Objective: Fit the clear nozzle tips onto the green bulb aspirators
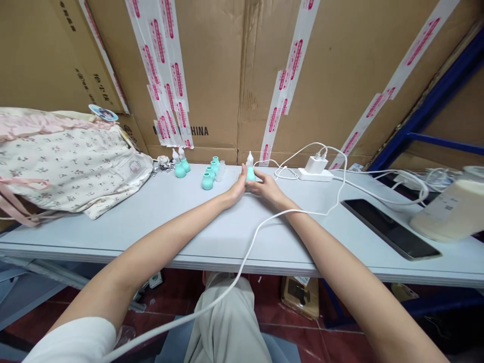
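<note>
Between my hands, near the middle of the table, a nasal aspirator (250, 174) with a teal bulb and a clear pointed tip stands upright. My left hand (238, 187) presses against its left side, fingers pointing up. From the right, my right hand (266, 187) has its fingers closed around the bulb. Part of the bulb's base is hidden by the fingers. To the left is a row of several open teal bulbs (206, 181), with clear tips (220, 171) standing beside them. Farther left are two aspirators (180, 169) with tips fitted.
A floral cloth bag (75, 166) covers the table's left end. A white cable (260, 224) crosses over my right forearm. A charger on a power strip (315, 175), a phone (389, 228) and a pale container (451, 209) lie right. Cardboard (212, 75) walls the back.
</note>
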Tool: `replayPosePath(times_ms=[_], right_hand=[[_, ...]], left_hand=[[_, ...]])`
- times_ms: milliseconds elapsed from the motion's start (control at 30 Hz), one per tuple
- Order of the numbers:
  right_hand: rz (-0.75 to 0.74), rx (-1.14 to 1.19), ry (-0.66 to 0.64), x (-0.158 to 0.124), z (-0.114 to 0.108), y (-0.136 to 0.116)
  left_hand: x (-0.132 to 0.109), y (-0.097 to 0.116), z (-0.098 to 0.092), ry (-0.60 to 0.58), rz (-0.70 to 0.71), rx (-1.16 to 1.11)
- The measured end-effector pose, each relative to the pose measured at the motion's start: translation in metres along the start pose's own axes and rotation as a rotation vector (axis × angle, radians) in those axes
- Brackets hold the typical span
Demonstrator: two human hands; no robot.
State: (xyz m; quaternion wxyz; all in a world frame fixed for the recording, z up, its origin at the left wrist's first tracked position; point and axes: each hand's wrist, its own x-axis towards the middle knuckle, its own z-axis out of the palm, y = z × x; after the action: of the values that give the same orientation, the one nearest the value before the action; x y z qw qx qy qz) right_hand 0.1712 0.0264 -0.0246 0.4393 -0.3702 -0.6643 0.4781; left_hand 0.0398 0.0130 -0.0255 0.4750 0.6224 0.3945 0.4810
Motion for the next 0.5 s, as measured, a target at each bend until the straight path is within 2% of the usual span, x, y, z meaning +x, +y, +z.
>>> replayPosePath(times_ms=[100,200,300,433,500], right_hand=[[0.016,0.13,0.054,0.0,-0.006,0.0],[0.065,0.166,0.047,-0.001,-0.015,-0.008],[0.074,0.104,0.019,-0.004,-0.02,-0.018],[0.051,0.045,-0.032,-0.008,-0.023,-0.027],[0.092,0.031,-0.132,-0.012,-0.022,-0.028]], left_hand=[[-0.006,0.005,0.002,-0.107,-0.013,-0.006],[-0.008,0.007,-0.002,-0.104,0.051,0.059],[-0.004,0.009,-0.009,0.01,0.092,0.071],[0.001,0.013,-0.018,0.2,0.055,-0.008],[0.003,0.015,-0.022,0.228,0.057,-0.04]])
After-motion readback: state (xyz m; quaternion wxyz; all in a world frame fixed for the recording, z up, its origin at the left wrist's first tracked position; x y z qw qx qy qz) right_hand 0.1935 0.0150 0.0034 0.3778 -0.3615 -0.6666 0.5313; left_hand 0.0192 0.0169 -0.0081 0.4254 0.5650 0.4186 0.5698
